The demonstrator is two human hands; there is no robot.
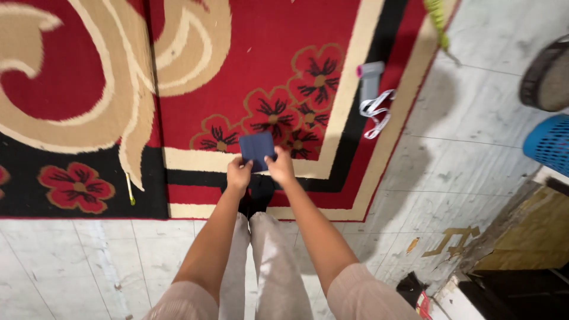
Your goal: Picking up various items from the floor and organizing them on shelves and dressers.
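Observation:
I stand at the edge of a red, black and cream flowered carpet (267,53), looking down my legs. Both hands hold one small dark blue folded cloth square (256,148) in front of me, above the carpet. My left hand (238,176) pinches its lower left corner. My right hand (280,168) grips its lower right edge. The cloth hangs flat and level between them.
A grey device with a pink end (370,80) and a white strap (374,115) lie on the carpet's right border. A blue basket (548,145) and a dark round object (545,74) sit on the tiled floor (468,118) at right. A thin yellow stick (130,189) rests at left.

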